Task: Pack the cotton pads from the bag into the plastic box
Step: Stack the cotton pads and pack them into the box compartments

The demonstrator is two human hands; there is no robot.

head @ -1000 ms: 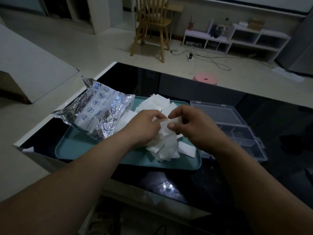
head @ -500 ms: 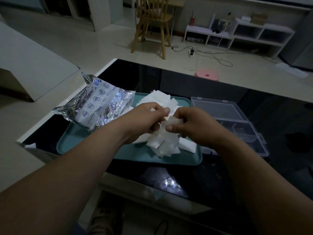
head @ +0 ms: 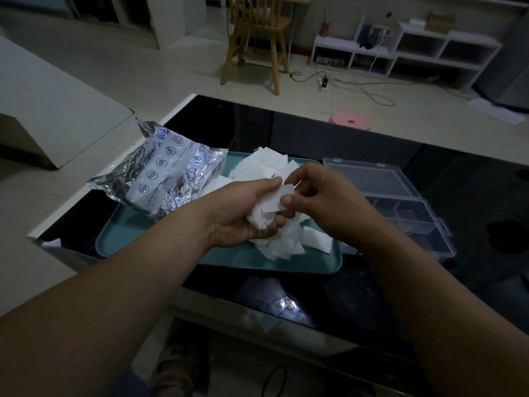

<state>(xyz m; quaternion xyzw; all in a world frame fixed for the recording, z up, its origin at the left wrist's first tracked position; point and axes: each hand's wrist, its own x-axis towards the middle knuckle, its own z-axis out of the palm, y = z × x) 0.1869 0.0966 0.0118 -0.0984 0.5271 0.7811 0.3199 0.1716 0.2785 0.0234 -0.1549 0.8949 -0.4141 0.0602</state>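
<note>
The table point(head: 458, 196) carries the tray point(head: 128, 239). The bag point(head: 160, 179) lies across the tray's left end, and the box point(head: 400, 202) lies open just right of the tray. Pads point(head: 286, 242) heap on its right half. Over the tray, my left hand point(head: 243, 213) curls round a bunch point(head: 262, 217) of them, and my right hand point(head: 323, 199) pinches its top pad point(head: 276, 200).

Box point(head: 380, 179) L edge prob. behind R hand point(head: 323, 202)

Right of the right hand point(head: 326, 202) the open plastic box point(head: 412, 219) lies unblocked, while the foil bag point(head: 160, 179) crowds the tray point(head: 134, 239) left of the left hand point(head: 243, 213) and loose cotton pads point(head: 289, 243) pile beneath both.
</note>
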